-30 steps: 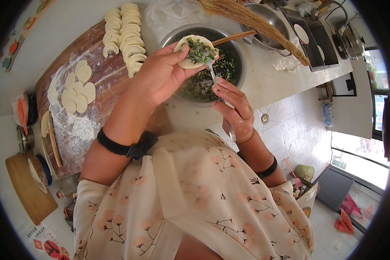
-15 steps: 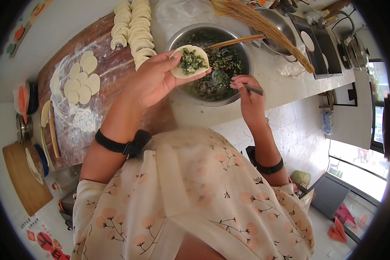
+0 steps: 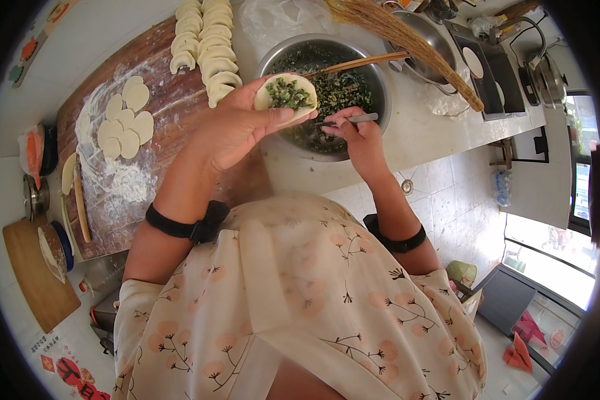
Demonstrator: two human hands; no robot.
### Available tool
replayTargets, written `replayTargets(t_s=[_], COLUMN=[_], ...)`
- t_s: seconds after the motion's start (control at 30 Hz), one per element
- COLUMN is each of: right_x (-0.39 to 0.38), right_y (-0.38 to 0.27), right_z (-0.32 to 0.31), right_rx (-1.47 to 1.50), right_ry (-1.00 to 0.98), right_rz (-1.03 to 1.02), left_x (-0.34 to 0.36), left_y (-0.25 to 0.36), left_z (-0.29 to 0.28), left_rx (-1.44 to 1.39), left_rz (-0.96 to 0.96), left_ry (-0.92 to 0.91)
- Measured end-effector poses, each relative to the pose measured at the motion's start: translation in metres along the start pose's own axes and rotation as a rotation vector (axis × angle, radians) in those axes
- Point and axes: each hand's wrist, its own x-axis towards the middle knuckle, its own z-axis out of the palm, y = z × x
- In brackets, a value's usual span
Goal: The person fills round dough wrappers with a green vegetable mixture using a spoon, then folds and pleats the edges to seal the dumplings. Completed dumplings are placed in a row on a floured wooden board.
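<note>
My left hand (image 3: 247,123) cradles a round dumpling wrapper (image 3: 263,99) above the left side of the bowl, its thumb lying along the near edge. Chopped green filling (image 3: 291,95) is heaped on the dough. My right hand (image 3: 357,133) grips the grey handle of a spoon (image 3: 363,118), its other end low over the bowl near the wrapper. Beneath both hands stands a wide steel bowl (image 3: 385,100) with more green filling (image 3: 345,90) inside. A pair of chopsticks (image 3: 367,62) rests across the bowl's rim.
On the floured wooden board (image 3: 160,87) lie several flat wrappers (image 3: 128,127), rows of folded dumplings (image 3: 217,50) and a rolling pin (image 3: 81,203). Behind the bowl are a straw whisk broom (image 3: 407,40) and a plastic bag (image 3: 280,23). A dark sink (image 3: 497,80) is at far right.
My right hand has moved left with the spoon, closer to the wrapper. The wrapper has shifted slightly left and tilted, and my left thumb now lies along its near edge.
</note>
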Motion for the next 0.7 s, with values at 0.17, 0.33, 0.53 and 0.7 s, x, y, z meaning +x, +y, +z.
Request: replayTargets(t_s=[0.17,0.33,0.53,0.7], right_x=[-0.005,-0.015,-0.026,-0.036], right_y=[-0.005,-0.022,-0.049,-0.071], right_z=[-0.014,-0.036,-0.050,-0.043], right_rx=[0.298,0.330,0.457,0.477], right_ry=[0.135,0.283,0.389,0.408], right_rz=[-0.014,-0.064,-0.231,-0.371], left_x=[0.004,0.008,0.015,0.022], left_y=[0.000,-0.002,-0.004,-0.006], left_z=[0.001,0.005,0.014,0.023], left_rx=[-0.090,-0.090,-0.066,-0.062], left_rz=[0.007,0.030,-0.027,-0.055], left_ry=[-0.018,-0.051,-0.063,-0.068])
